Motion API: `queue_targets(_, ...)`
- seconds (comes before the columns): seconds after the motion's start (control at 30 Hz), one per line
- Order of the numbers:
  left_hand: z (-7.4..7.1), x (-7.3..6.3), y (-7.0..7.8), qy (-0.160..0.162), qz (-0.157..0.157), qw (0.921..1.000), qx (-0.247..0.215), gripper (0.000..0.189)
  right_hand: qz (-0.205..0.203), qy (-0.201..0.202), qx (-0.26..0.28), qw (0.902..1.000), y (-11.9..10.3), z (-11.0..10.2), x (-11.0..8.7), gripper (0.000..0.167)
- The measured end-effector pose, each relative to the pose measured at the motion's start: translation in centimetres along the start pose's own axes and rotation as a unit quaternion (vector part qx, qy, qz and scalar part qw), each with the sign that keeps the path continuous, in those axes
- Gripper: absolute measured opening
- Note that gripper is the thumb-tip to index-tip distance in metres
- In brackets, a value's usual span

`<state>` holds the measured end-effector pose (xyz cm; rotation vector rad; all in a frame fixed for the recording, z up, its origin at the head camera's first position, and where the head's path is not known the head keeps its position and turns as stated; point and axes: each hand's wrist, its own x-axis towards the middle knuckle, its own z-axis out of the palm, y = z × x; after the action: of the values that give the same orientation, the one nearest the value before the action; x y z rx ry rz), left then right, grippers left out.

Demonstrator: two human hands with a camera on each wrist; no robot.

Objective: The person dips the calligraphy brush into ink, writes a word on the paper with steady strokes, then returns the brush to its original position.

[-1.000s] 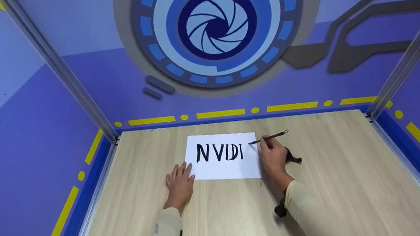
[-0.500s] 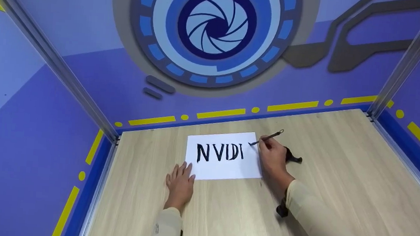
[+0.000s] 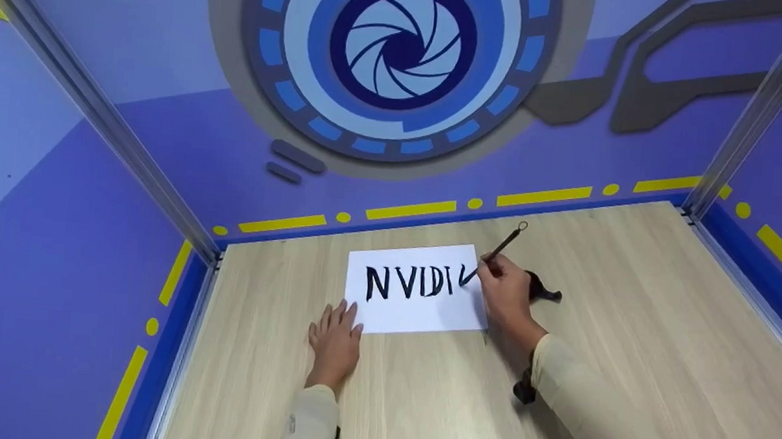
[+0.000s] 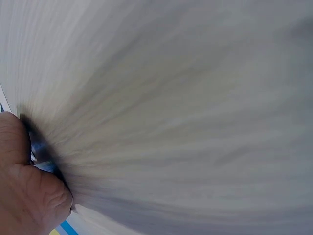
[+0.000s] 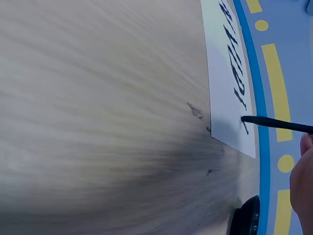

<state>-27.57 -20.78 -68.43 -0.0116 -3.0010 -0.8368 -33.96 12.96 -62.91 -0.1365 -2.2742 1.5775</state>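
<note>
A white sheet of paper (image 3: 411, 319) lies on the wooden table, bearing the black brushed letters "NVIDI" and a short slanting stroke after them. My right hand (image 3: 507, 291) pinches a dark writing brush (image 3: 506, 240) with a loop at its top end. The brush leans up and to the right, its tip touching the paper at that last stroke; the right wrist view shows the brush (image 5: 279, 123) there too. My left hand (image 3: 335, 348) rests with spread fingers on the paper's lower left corner and the table. Only part of this hand (image 4: 32, 191) shows in the left wrist view.
A black object with a short handle (image 3: 548, 293) sits just right of my right hand, partly hidden by it. Dark smudges (image 5: 195, 111) mark the tabletop near the paper. Blue-purple panels (image 3: 180, 154) rise behind the table and on both sides.
The brush tip has come down and slightly left on the paper, leaving a new black stroke after the letters. The brush stands steeper now. My left hand has stayed in place.
</note>
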Motion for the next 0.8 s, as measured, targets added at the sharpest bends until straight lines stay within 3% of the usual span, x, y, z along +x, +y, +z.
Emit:
queue_targets(0.53,-0.21,0.02,0.21,-0.008,-0.012,0.9999,0.005,0.052,-0.033,0.021,0.017,0.9991,-0.54,-0.13,0.11,0.008)
queue_targets(0.8,0.18,-0.01,-0.09,0.001,-0.009,1.0000,0.002,0.053,0.002,0.032,0.021,0.9992,-0.67,-0.67,0.03,0.020)
